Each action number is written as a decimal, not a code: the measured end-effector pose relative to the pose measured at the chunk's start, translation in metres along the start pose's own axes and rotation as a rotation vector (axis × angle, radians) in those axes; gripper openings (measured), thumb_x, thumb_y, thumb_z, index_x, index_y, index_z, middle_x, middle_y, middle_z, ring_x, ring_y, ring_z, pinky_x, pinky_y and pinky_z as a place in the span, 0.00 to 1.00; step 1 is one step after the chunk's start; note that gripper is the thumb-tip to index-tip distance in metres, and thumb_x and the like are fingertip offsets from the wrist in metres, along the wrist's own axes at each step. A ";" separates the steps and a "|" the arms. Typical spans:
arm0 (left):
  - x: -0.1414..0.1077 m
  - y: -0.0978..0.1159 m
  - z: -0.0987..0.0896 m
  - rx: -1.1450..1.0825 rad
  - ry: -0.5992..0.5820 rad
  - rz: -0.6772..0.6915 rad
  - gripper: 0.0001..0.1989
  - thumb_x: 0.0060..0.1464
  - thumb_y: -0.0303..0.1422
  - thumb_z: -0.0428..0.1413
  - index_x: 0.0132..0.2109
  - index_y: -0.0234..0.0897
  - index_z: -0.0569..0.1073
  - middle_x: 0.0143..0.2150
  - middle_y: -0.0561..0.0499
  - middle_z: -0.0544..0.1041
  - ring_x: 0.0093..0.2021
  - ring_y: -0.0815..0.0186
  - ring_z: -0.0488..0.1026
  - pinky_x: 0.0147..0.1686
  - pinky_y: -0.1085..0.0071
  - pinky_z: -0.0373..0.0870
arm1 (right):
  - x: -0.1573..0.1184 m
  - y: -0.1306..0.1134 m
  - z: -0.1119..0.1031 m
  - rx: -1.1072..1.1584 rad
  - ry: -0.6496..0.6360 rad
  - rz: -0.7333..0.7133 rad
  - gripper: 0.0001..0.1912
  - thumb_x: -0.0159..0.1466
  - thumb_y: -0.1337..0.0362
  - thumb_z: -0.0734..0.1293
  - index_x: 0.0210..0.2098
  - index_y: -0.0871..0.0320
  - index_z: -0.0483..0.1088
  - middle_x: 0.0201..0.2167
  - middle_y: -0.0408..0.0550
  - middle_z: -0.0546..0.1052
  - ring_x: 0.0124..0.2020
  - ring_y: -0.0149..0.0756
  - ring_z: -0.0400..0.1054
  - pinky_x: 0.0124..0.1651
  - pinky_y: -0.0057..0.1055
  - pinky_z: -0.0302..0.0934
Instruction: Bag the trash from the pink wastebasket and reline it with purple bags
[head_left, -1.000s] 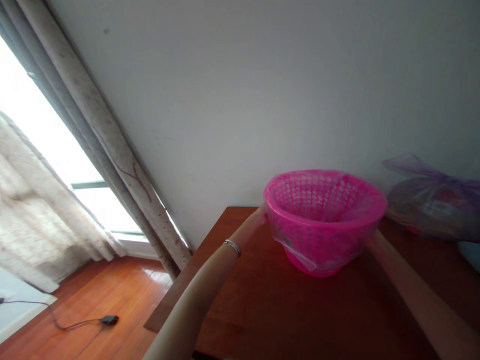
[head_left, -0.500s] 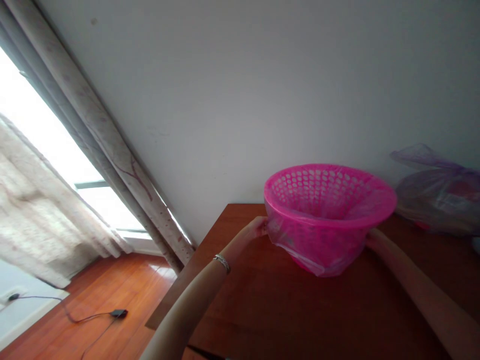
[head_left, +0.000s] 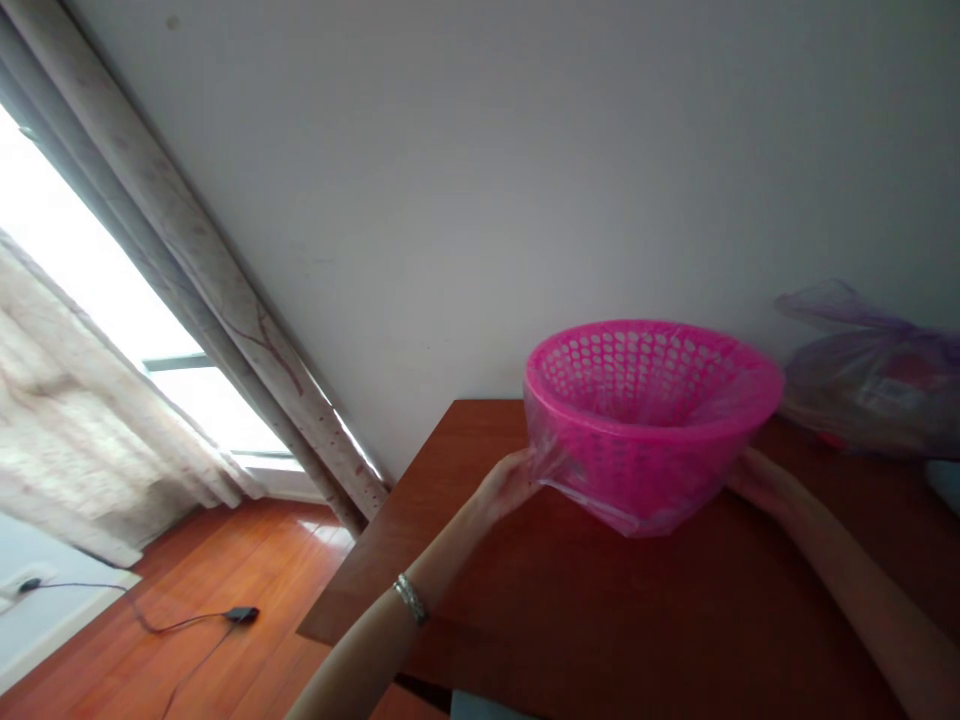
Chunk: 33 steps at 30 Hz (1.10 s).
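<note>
A pink perforated plastic basket [head_left: 626,372] stands upright on the brown table, its wide mouth facing up. Thin clear plastic bag film [head_left: 551,462] covers its rim and hangs down its sides in creases, with a loose lower edge in front. At the basket's left side, my left hand [head_left: 511,484], with a silver bracelet on the wrist, is closed on the film's edge; its fingertips are partly hidden. On the opposite side my right hand [head_left: 756,482] grips low at the film, most of its fingers hidden behind the basket.
A tied, purplish see-through bag [head_left: 885,385] with things inside lies to the right by the wall [head_left: 480,180]. The table's [head_left: 480,430] left edge drops to a wooden floor [head_left: 247,560], where a black adapter [head_left: 241,615] and cord lie. Curtains [head_left: 225,260] hang at the left.
Both hands have shifted slightly lower along the basket's sides, the left wrist moving down and left. The basket appears a little higher and further left in view.
</note>
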<state>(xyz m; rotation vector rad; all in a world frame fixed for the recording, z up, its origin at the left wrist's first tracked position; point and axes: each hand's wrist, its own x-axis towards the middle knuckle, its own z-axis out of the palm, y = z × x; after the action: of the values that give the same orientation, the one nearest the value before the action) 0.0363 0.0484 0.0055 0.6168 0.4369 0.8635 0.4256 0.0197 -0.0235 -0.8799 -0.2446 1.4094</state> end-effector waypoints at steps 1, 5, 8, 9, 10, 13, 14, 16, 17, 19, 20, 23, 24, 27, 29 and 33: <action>-0.006 -0.003 0.000 0.008 0.007 0.008 0.09 0.54 0.21 0.54 0.43 0.28 0.74 0.42 0.43 0.80 0.42 0.65 0.77 0.48 0.71 0.72 | 0.003 -0.001 -0.007 -0.072 -0.023 0.027 0.13 0.56 0.79 0.64 0.38 0.63 0.73 0.36 0.52 0.78 0.29 0.33 0.73 0.31 0.26 0.70; -0.021 -0.010 -0.010 0.050 0.015 -0.014 0.20 0.47 0.16 0.56 0.49 0.27 0.72 0.41 0.45 0.80 0.39 0.66 0.78 0.45 0.71 0.73 | 0.004 -0.006 -0.025 -0.200 -0.049 0.047 0.14 0.50 0.79 0.68 0.34 0.58 0.73 0.34 0.45 0.79 0.31 0.34 0.74 0.33 0.27 0.73; -0.024 -0.013 -0.019 0.071 0.026 -0.036 0.25 0.46 0.14 0.56 0.53 0.29 0.69 0.43 0.44 0.79 0.40 0.66 0.77 0.43 0.72 0.74 | 0.000 -0.010 -0.031 -0.238 -0.078 0.041 0.14 0.50 0.79 0.68 0.34 0.58 0.74 0.33 0.45 0.79 0.32 0.34 0.74 0.34 0.27 0.74; -0.024 -0.014 -0.020 0.075 0.033 -0.042 0.27 0.45 0.13 0.55 0.54 0.29 0.69 0.43 0.44 0.79 0.40 0.67 0.77 0.42 0.73 0.74 | -0.001 -0.012 -0.033 -0.244 -0.091 0.040 0.14 0.51 0.79 0.68 0.34 0.57 0.74 0.33 0.45 0.79 0.32 0.35 0.75 0.34 0.27 0.74; -0.024 -0.015 -0.021 0.079 0.040 -0.048 0.27 0.45 0.12 0.55 0.54 0.29 0.69 0.44 0.44 0.78 0.40 0.67 0.77 0.42 0.74 0.74 | -0.001 -0.013 -0.035 -0.246 -0.099 0.043 0.14 0.51 0.79 0.68 0.34 0.57 0.74 0.33 0.46 0.79 0.33 0.35 0.75 0.35 0.28 0.74; -0.024 -0.015 -0.020 0.093 0.087 -0.033 0.27 0.44 0.11 0.54 0.53 0.28 0.68 0.44 0.43 0.78 0.40 0.68 0.77 0.42 0.76 0.73 | 0.002 -0.016 -0.040 -0.238 -0.067 0.051 0.14 0.53 0.79 0.66 0.35 0.57 0.74 0.34 0.46 0.79 0.33 0.35 0.75 0.35 0.28 0.74; -0.024 -0.014 -0.019 0.097 0.106 -0.021 0.27 0.44 0.11 0.54 0.53 0.28 0.68 0.44 0.42 0.78 0.40 0.68 0.77 0.42 0.76 0.73 | 0.003 -0.017 -0.042 -0.238 -0.050 0.047 0.15 0.53 0.80 0.65 0.35 0.57 0.73 0.34 0.46 0.79 0.32 0.35 0.75 0.34 0.28 0.74; -0.025 -0.011 -0.016 0.104 0.139 0.005 0.27 0.44 0.10 0.53 0.52 0.27 0.68 0.45 0.42 0.78 0.41 0.67 0.77 0.43 0.76 0.72 | 0.006 -0.017 -0.044 -0.239 -0.032 0.040 0.17 0.52 0.81 0.65 0.36 0.57 0.73 0.34 0.45 0.79 0.32 0.34 0.75 0.35 0.28 0.74; -0.025 -0.010 -0.015 0.101 0.144 0.020 0.27 0.43 0.10 0.53 0.52 0.27 0.69 0.45 0.42 0.77 0.42 0.67 0.77 0.44 0.76 0.72 | 0.007 -0.017 -0.045 -0.241 -0.033 0.042 0.17 0.52 0.82 0.65 0.36 0.57 0.73 0.34 0.45 0.79 0.33 0.34 0.75 0.35 0.28 0.74; -0.028 -0.008 -0.011 0.070 0.146 0.045 0.25 0.43 0.10 0.52 0.50 0.26 0.69 0.45 0.41 0.77 0.42 0.67 0.77 0.45 0.75 0.71 | 0.007 -0.017 -0.046 -0.236 -0.042 0.056 0.14 0.54 0.79 0.65 0.37 0.56 0.73 0.35 0.46 0.79 0.33 0.35 0.75 0.36 0.29 0.74; -0.030 -0.009 -0.009 0.035 0.153 0.056 0.23 0.43 0.12 0.52 0.48 0.26 0.70 0.44 0.41 0.78 0.42 0.66 0.77 0.46 0.74 0.71 | 0.007 -0.018 -0.046 -0.233 -0.055 0.065 0.12 0.56 0.76 0.66 0.37 0.56 0.72 0.35 0.47 0.79 0.34 0.36 0.75 0.36 0.31 0.74; -0.039 -0.021 0.002 -0.107 0.179 0.042 0.09 0.48 0.22 0.54 0.39 0.27 0.72 0.40 0.39 0.77 0.42 0.60 0.77 0.48 0.65 0.72 | 0.005 -0.021 -0.047 -0.263 -0.154 0.120 0.07 0.59 0.63 0.68 0.38 0.54 0.72 0.38 0.51 0.78 0.36 0.42 0.75 0.39 0.38 0.73; -0.042 -0.027 0.006 -0.140 0.177 0.021 0.06 0.50 0.26 0.55 0.38 0.28 0.71 0.40 0.38 0.77 0.43 0.58 0.77 0.49 0.63 0.71 | 0.003 -0.022 -0.048 -0.287 -0.182 0.144 0.09 0.59 0.60 0.69 0.39 0.54 0.72 0.39 0.52 0.78 0.37 0.44 0.75 0.41 0.40 0.73; -0.048 -0.048 0.021 -0.146 0.150 -0.031 0.06 0.55 0.30 0.56 0.38 0.30 0.72 0.42 0.40 0.77 0.44 0.59 0.77 0.49 0.64 0.71 | 0.001 -0.024 -0.053 -0.352 -0.198 0.190 0.13 0.55 0.63 0.72 0.40 0.54 0.73 0.43 0.53 0.78 0.41 0.43 0.75 0.42 0.38 0.72; -0.049 -0.058 0.029 -0.112 0.161 -0.017 0.04 0.54 0.27 0.58 0.38 0.30 0.73 0.41 0.43 0.78 0.43 0.62 0.77 0.48 0.67 0.71 | 0.000 -0.023 -0.057 -0.353 -0.171 0.152 0.17 0.51 0.70 0.73 0.40 0.53 0.73 0.40 0.49 0.79 0.37 0.39 0.75 0.39 0.32 0.73; -0.046 -0.066 0.035 -0.073 0.217 0.036 0.06 0.49 0.19 0.59 0.36 0.29 0.73 0.37 0.46 0.79 0.40 0.65 0.77 0.47 0.69 0.71 | 0.002 -0.023 -0.064 -0.350 -0.156 0.085 0.28 0.47 0.79 0.73 0.45 0.52 0.72 0.41 0.46 0.79 0.37 0.36 0.75 0.41 0.30 0.73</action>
<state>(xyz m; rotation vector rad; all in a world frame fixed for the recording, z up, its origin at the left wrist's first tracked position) 0.0673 -0.0326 -0.0065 0.4668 0.5889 0.9810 0.4840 -0.0009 -0.0519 -1.0752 -0.5916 1.5429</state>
